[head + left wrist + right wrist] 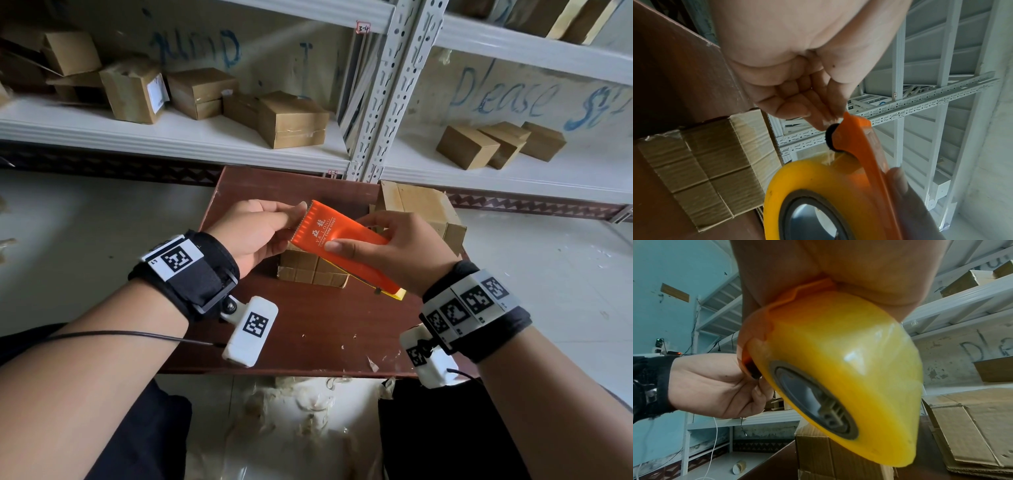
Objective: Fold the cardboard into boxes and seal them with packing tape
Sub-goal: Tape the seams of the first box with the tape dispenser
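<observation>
The right hand [407,250] grips the orange plastic tape dispenser [346,245] with its yellow tape roll [838,369] above the small taped brown cardboard box [308,270] on the dark wooden table [308,325]; the left hand [253,233] pinches the tape end at the serrated edge.

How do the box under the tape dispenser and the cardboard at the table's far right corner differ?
The box sits folded, its flaps closed and taped; the cardboard is larger, with a flap standing loose. The box lies below both hands; the cardboard lies beyond the right hand. Both are brown and on the table.
</observation>
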